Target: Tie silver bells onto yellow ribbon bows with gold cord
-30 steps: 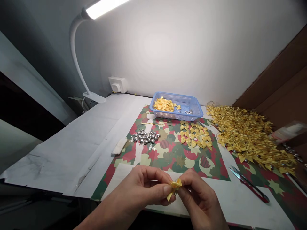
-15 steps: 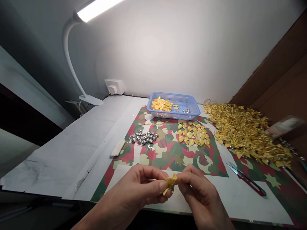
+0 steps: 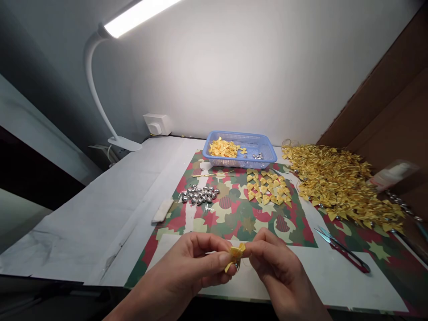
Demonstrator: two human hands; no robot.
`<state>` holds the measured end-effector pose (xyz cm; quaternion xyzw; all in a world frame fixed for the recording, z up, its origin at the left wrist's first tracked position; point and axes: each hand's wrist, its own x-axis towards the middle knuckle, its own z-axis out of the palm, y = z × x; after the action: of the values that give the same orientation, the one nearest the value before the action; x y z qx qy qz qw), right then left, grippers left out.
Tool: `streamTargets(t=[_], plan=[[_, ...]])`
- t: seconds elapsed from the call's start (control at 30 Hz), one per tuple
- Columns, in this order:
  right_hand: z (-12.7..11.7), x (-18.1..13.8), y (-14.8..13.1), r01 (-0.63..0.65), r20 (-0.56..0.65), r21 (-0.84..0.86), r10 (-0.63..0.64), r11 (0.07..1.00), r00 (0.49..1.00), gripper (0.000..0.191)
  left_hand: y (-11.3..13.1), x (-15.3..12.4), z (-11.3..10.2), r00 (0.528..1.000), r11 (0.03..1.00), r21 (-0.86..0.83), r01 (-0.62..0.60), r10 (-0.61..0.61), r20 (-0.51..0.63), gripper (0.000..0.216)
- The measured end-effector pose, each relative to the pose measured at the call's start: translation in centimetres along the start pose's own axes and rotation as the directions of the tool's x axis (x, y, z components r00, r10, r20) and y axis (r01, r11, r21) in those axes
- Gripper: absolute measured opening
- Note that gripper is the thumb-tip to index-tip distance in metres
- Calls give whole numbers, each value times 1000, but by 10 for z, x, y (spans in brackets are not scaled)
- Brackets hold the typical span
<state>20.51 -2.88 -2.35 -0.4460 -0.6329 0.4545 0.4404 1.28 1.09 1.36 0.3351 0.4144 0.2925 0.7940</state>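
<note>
A small yellow ribbon bow [image 3: 237,251] is pinched between the thumb and fingers of my left hand [image 3: 200,261]. Part of a silver bell [image 3: 237,265] shows just beneath it. My right hand [image 3: 279,267] is closed, its index fingertip pressed to the bow's right edge; a fine thread hangs faintly between the hands. Beyond my hands, a cluster of silver bells [image 3: 199,195] lies on the patterned paper [image 3: 236,218]. Several yellow bows [image 3: 268,187] are spread to the right of those bells. Two gold cords [image 3: 213,174] lie behind the bells.
A blue basket [image 3: 272,157] holding bows and bells stands at the back. On the right are a large heap of yellow bows [image 3: 337,183], snips [image 3: 344,251] and a clear bottle [image 3: 391,175]. A white pad [image 3: 162,211] and a lamp [image 3: 90,67] are on the left.
Both hands and the bow stay nearly in place, the bow held between them with only a slight shift of the fingers. The whole view has shifted slightly.
</note>
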Motion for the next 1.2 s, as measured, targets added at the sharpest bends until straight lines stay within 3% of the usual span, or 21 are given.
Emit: streamTargets(t=[0.67, 1.2], plan=[[3, 1, 0, -20, 7, 10, 20, 1000, 1000, 29, -1, 1, -3, 1000, 1000, -1, -9, 9, -5, 11], [11, 1, 4, -15, -74, 77, 20, 997, 997, 23, -4, 1, -5, 1000, 1000, 9, -19, 19, -15, 13]])
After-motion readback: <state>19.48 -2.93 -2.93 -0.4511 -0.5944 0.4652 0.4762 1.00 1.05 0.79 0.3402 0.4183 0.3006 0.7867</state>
